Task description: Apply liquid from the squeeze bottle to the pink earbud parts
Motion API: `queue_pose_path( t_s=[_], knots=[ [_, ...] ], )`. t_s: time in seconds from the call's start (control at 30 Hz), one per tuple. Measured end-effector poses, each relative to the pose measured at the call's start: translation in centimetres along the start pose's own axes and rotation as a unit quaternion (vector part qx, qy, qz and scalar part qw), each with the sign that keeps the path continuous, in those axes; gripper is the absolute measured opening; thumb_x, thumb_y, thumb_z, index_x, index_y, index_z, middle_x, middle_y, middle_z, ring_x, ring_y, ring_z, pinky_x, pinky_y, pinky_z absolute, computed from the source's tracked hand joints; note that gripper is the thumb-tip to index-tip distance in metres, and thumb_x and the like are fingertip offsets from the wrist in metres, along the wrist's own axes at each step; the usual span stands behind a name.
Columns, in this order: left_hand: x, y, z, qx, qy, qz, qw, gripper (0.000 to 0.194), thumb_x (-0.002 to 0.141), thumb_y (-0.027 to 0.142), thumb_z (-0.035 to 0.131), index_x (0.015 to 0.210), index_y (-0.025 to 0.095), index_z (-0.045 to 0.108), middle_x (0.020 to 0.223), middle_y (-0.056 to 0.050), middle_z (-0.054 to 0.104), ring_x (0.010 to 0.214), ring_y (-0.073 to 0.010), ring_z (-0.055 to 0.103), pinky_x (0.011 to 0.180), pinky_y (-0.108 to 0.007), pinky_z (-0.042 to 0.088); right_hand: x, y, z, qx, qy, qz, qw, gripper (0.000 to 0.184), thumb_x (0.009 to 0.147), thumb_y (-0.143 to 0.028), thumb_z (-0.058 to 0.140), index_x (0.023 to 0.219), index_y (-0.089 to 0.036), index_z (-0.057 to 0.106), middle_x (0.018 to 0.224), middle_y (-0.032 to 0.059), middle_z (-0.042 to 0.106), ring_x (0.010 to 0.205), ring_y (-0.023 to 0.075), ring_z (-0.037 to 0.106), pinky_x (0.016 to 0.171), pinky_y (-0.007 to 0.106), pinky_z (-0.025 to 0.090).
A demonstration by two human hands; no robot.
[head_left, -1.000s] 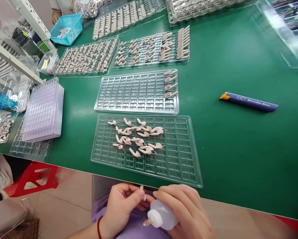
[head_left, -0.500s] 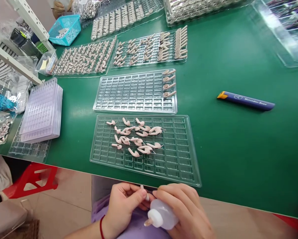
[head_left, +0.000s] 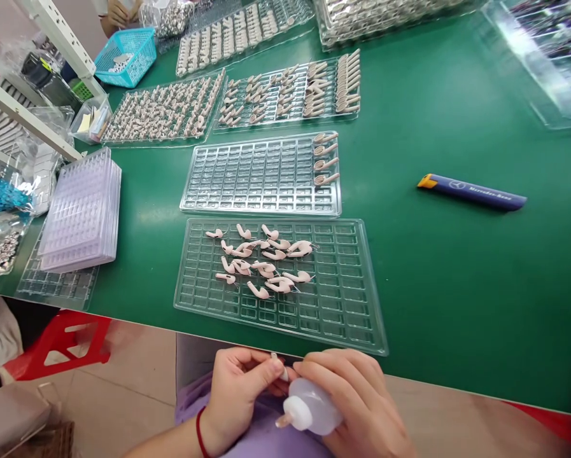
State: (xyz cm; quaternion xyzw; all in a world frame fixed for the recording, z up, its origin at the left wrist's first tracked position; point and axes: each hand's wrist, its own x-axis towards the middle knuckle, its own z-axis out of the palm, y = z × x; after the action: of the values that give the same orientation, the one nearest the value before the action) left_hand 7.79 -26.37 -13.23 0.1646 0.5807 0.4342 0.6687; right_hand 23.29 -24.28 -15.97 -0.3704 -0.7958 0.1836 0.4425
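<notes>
My left hand (head_left: 242, 391) is closed, pinching a small white earbud part (head_left: 274, 358) between thumb and fingers over my lap. My right hand (head_left: 356, 397) is wrapped round a translucent squeeze bottle (head_left: 321, 404) with a white cap, its tip slanting down to the left. The right fingertips come close to the earbud part; whether they touch it I cannot tell. Just beyond both hands, a clear blister tray (head_left: 342, 312) carries several loose white earbud shells (head_left: 280, 284) with fine wires. Behind it sits another clear tray (head_left: 247, 175) with a column of earbud pieces (head_left: 326, 164) along its right side.
Farther back lie trays filled with earbud pieces (head_left: 165, 108). A stack of plastic trays (head_left: 77, 213) stands at left, with a blue basket (head_left: 127, 57) behind. A dark blue box cutter (head_left: 471, 193) lies at right. Another person's hands (head_left: 120, 14) show at the top left.
My hands keep nearly the same hold on the earbud part and the bottle. The view has shifted slightly. Another person's hands have come into sight at the top left.
</notes>
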Motion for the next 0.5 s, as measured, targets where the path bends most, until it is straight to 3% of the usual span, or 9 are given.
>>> queue_pose_path(
  t_s=[0.3, 0.4, 0.5],
  knots=[
    [-0.6, 0.5, -1.1, 0.066, -0.012, 0.004, 0.998, 0.025, 0.065, 0.038, 0.087, 0.074, 0.016, 0.079, 0.07, -0.006, 0.076, 0.062, -0.0133, 0.066, 0.06, -0.02, 0.052, 0.2, 0.1, -0.2, 0.034, 0.029, -0.013, 0.999, 0.013, 0.087, -0.007, 0.057, 0.097, -0.015, 0.06, 0.08, 0.0051, 0.064, 0.077, 0.0168, 0.054, 0.072, 0.033, 0.046],
    [-1.5, 1.4, -1.3, 0.167, 0.009, 0.117, 0.979, 0.018, 0.068, 0.034, 0.086, 0.074, 0.019, 0.079, 0.072, -0.004, 0.075, 0.066, -0.0135, 0.066, 0.063, -0.021, 0.052, -0.2, 0.1, -0.9, 0.072, 0.039, 0.01, 0.997, 0.021, 0.084, -0.006, 0.063, 0.102, -0.015, 0.059, 0.082, 0.0045, 0.064, 0.076, 0.0154, 0.056, 0.068, 0.03, 0.051],
    [-2.0, 2.7, -1.3, 0.305, 0.018, 0.301, 0.903, 0.01, 0.074, 0.027, 0.082, 0.079, 0.02, 0.078, 0.07, -0.003, 0.072, 0.064, -0.012, 0.064, 0.061, -0.019, 0.051, -0.4, 0.1, -1.9, 0.078, 0.061, 0.041, 0.994, 0.029, 0.081, -0.007, 0.068, 0.106, -0.017, 0.057, 0.082, 0.0033, 0.064, 0.075, 0.0152, 0.059, 0.064, 0.028, 0.053]
  ],
)
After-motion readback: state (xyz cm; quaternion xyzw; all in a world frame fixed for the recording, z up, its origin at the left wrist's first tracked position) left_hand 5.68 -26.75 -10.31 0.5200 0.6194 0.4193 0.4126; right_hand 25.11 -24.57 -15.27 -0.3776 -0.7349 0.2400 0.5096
